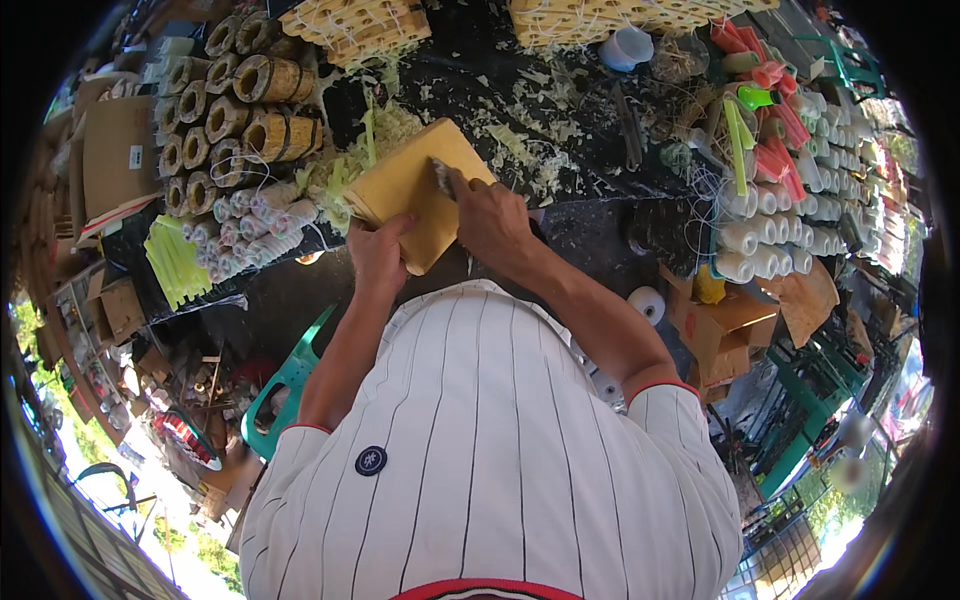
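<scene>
A thick, yellow-tan rectangular block (425,215) is held tilted in front of my chest, at the near edge of the dark table. My left hand (380,255) grips its lower left edge, thumb on the broad face and fingers out of sight behind. Against the upper right of that face, my right hand (490,215) is closed around a small tool with a greyish, flat end (442,177). Whether that end is a blade or bristles cannot be made out. Pale green shavings (350,160) lie heaped just beyond the block's left side.
Stacked hollow bamboo-like tubes (275,78) and bundled pale rolls (255,225) stand at the left. Rows of white spools (765,235) fill the right side, beside red plastic pieces (785,160). Perforated tan blocks (360,25) sit at the back. A green chair (285,385) stands below left.
</scene>
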`<state>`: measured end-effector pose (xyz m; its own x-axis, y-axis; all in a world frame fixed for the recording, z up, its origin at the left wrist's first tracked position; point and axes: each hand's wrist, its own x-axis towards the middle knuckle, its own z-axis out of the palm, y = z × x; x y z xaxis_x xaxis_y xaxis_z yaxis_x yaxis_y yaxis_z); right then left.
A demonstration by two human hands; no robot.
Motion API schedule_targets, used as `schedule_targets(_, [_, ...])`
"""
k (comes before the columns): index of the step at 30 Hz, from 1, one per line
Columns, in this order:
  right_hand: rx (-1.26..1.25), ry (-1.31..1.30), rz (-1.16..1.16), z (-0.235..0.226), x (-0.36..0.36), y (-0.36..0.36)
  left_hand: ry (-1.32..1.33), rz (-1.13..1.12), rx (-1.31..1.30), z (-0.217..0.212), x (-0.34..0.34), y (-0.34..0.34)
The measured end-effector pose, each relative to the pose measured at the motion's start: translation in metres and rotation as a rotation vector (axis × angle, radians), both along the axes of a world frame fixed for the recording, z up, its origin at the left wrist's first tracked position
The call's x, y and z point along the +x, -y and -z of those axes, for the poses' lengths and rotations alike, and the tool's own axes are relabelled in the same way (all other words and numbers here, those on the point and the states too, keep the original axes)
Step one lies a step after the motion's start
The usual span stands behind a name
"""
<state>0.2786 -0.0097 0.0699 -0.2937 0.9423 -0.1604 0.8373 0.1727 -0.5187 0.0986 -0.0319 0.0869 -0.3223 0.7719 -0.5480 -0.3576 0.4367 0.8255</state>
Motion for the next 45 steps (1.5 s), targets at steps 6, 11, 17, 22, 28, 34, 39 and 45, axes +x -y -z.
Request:
schedule_targets(6, [-0.106,-0.083,0.340,0.006,0.063,-0.055,-0.823,0.645,0.316,-0.035,0.002,-0.003])
schedule_targets(11, [0.437,-0.196,0.016,-0.081,0.065,0.017,-0.998,0.951,0.522,-0.040,0.018,-0.024])
schedule_targets(17, [-0.266,-0.005,0.173,-0.009,0.108,-0.013,-1.313,1.448,0.959,-0.025,0.008,-0.050])
schedule_targets(22, [-0.129,-0.132,-0.099,-0.044,0.101,0.023,-1.398,1.614,1.106,-0.015,0.002,-0.047])
schedule_targets(28, [-0.040,-0.110,-0.228,0.004,0.071,-0.006,-1.608,1.100,0.922,-0.014,-0.011,-0.021])
schedule_targets(34, [-0.246,-0.292,-0.212,-0.017,0.055,-0.039,-0.787,0.540,0.042,0.011,0.012,0.026])
schedule_targets(39, [0.007,-0.145,-0.410,-0.008,0.006,-0.018,-0.205,0.308,0.130,0.027,0.005,0.041])
schedule_targets(45, [-0.139,-0.104,-0.407,0.066,0.024,-0.100,0.321,0.051,0.089,0.013,0.016,0.039])
